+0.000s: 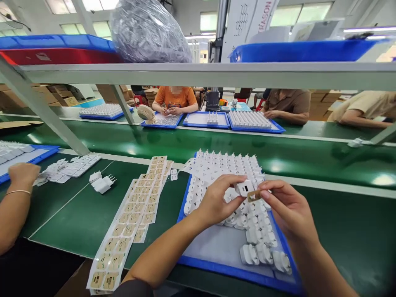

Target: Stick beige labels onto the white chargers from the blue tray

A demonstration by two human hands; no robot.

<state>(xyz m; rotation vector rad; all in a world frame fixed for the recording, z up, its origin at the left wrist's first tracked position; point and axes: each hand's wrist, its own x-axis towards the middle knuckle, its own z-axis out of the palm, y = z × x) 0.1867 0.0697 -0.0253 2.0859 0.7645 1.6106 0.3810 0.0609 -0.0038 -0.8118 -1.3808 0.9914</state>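
Head view: at the far left, a co-worker's hand (24,173) with a thin bangle at the wrist is closed beside a shallow blue-rimmed tray (51,151) of white pieces; whether it grips anything cannot be told. Next to it, flat white plastic pieces (74,168) lie heaped on the dark green tabletop (69,231), followed by a white plastic plug with metal prongs (103,184). Long white backing sheets of tan, rounded stickers (123,229) overlap at a slant, their near end reaching the table's edge. Beyond the glossy green belt (148,142) sits a person in an orange shirt (175,99), both hands together over a tray.

Further right, a blue-rimmed tray (229,272) holds close rows of white plastic plugs (229,163), with bare floor at its near left. Above these rows, the left hand (218,198) grips a white plug housing with a dark slot (243,188) between thumb and fingers, slotted face turned toward the right. Just beside that face, the right hand (291,206) pinches a single tan sticker with a cut-out (253,196) between thumb and fingertips; whether sticker and housing touch cannot be told. Across the belt, a person in a brown shirt (289,103) leans over the far table.
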